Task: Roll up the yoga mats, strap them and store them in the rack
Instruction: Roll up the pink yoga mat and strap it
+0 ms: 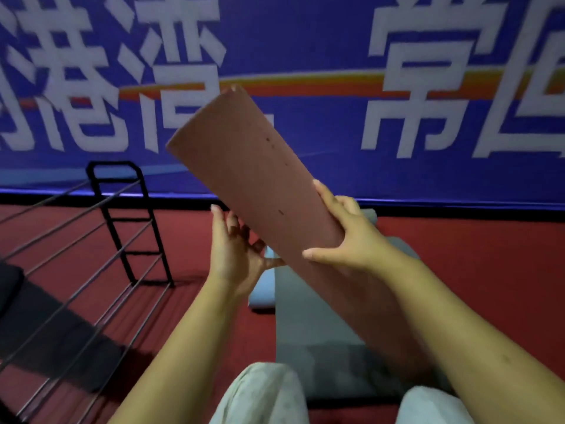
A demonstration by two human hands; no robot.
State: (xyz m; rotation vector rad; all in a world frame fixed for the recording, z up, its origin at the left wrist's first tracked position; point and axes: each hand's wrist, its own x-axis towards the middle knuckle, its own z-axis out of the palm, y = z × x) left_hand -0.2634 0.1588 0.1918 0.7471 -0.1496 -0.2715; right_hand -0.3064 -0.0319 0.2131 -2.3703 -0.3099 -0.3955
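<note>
A rolled reddish-brown yoga mat (244, 166) is held up in the air, tilted with its far end toward the upper left. My right hand (342, 234) grips the roll from the right, thumb across its front and fingers behind. My left hand (232, 243) is at the roll's left underside, fingers straight and spread, touching it. No strap is visible on the roll. A grey mat (315, 325) lies flat on the floor under my arms. A light blue rolled mat (263, 295) lies beside its left edge. The black metal rack (122, 228) stands at the left.
A dark rolled mat (55, 332) lies on the rack's lower rails at the left. Red floor runs to a blue banner wall (305, 41) with large white characters. My knees in light trousers (263, 393) are at the bottom edge.
</note>
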